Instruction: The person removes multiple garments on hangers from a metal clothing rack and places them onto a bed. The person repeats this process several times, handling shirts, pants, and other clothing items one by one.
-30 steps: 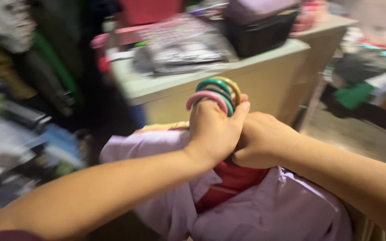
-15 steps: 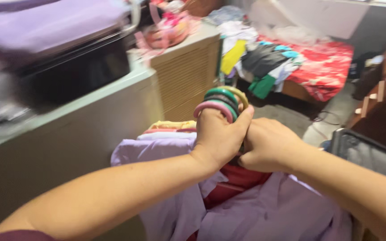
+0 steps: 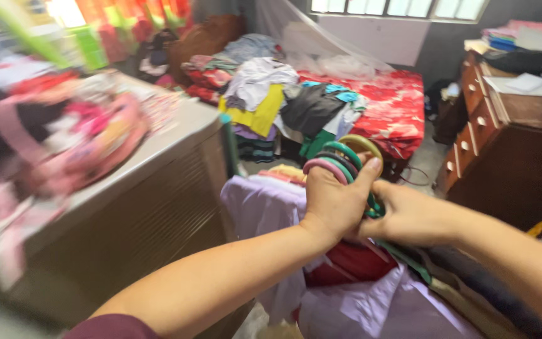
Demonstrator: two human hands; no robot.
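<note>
My left hand (image 3: 334,204) stays clamped on the hanger hooks (image 3: 343,160), my right hand (image 3: 409,216) closed just beside it — clothes (image 3: 359,295) hanging below. I've turned from the cabinet (image 3: 158,182) toward the bed (image 3: 390,100).

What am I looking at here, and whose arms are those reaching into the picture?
There is no machine: a person wears a camera on the head, so the one picture looks down along their own two arms. The left hand grips a bunch of coloured hanger hooks, pink, green and yellow, and clothes hang from them, mostly lilac shirts with something red between. The right hand presses in beside it, its fingers at the hangers' necks. To the left stands a pale cabinet with blurred pink things on top. Behind is a bed with a red cover and a heap of clothes. A wooden dresser stands on the right.
</note>
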